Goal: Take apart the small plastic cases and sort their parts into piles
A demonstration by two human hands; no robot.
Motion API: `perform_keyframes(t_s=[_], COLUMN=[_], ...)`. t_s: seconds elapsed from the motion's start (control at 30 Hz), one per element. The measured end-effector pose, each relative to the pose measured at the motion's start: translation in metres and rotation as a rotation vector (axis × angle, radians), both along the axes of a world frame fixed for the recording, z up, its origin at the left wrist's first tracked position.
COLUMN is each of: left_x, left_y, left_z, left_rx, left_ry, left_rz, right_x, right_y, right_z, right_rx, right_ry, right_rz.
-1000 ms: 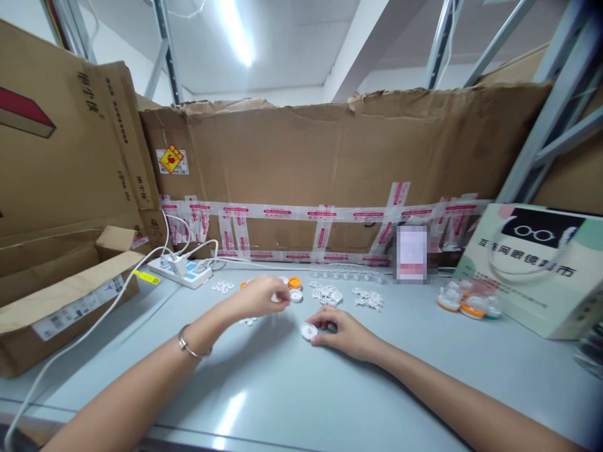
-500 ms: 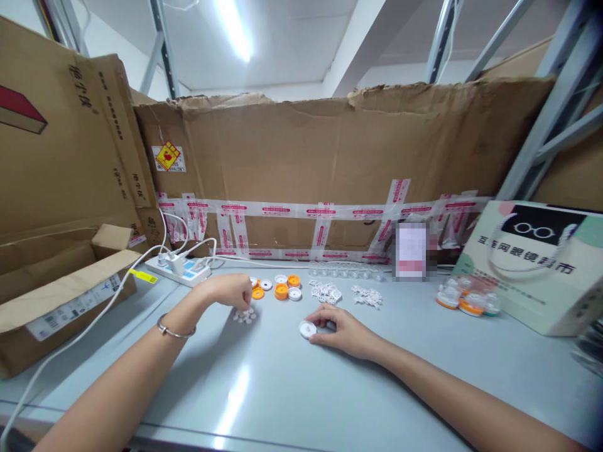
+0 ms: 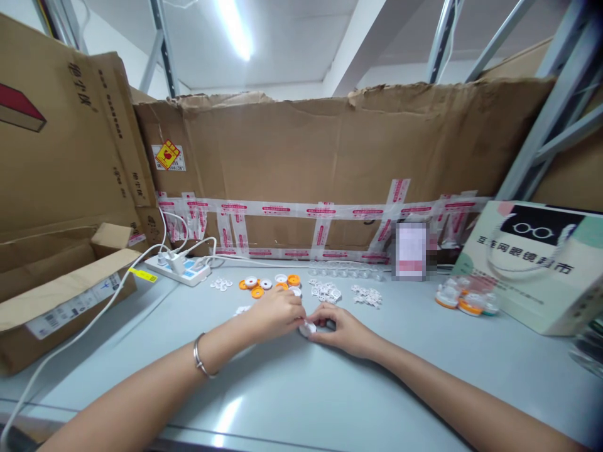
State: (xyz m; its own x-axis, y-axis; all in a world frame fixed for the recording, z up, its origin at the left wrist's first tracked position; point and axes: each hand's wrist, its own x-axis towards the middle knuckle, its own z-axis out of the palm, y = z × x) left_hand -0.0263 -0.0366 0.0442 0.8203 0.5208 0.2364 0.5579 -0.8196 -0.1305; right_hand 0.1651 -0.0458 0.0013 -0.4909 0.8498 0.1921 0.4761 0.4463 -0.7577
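My right hand point(image 3: 342, 331) grips the edge of a round white plastic disc point(image 3: 309, 329) between thumb and fingers, low over the table. My left hand point(image 3: 281, 312) meets it from the left, its fingertips pinched together at the disc's upper edge. Whatever lies in that pinch is too small to make out. Behind my left hand are orange and white rings point(image 3: 257, 292), partly covered by it. A pile of small white pieces point(image 3: 242, 310) peeks out beside my left wrist, and more small white discs point(image 3: 221, 284) lie farther left.
Beyond my right hand sit two heaps of white parts point(image 3: 326, 292) point(image 3: 367, 296) and a row of clear plastic cups point(image 3: 346, 270). Assembled clear-topped pieces point(image 3: 466, 295) stand by a paper bag point(image 3: 532, 270). At left are a power strip point(image 3: 181, 270) and an open cardboard box point(image 3: 70, 301).
My left hand has moved right, from the small white pieces to the disc in my right hand. My right hand has stayed in place, still gripping the disc.
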Motion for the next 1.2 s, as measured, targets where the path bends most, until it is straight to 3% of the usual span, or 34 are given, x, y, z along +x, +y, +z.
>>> perform_keyframes(t_s=[0.33,0.77,1.2], left_x=[0.010,0.010,0.012], left_y=[0.001,-0.009,-0.011], left_z=[-0.021,-0.018,-0.018], left_rx=[0.261,0.517,0.557], left_ry=[0.020,0.111,0.147], left_rz=[-0.108,-0.244,-0.284], right_x=[-0.001,0.000,-0.001], right_y=[0.000,0.002,0.001], right_z=[0.001,-0.003,-0.002], right_rx=[0.046,0.055,0.054], right_ry=[-0.018,0.008,0.010], right_rz=[0.001,0.008,-0.002])
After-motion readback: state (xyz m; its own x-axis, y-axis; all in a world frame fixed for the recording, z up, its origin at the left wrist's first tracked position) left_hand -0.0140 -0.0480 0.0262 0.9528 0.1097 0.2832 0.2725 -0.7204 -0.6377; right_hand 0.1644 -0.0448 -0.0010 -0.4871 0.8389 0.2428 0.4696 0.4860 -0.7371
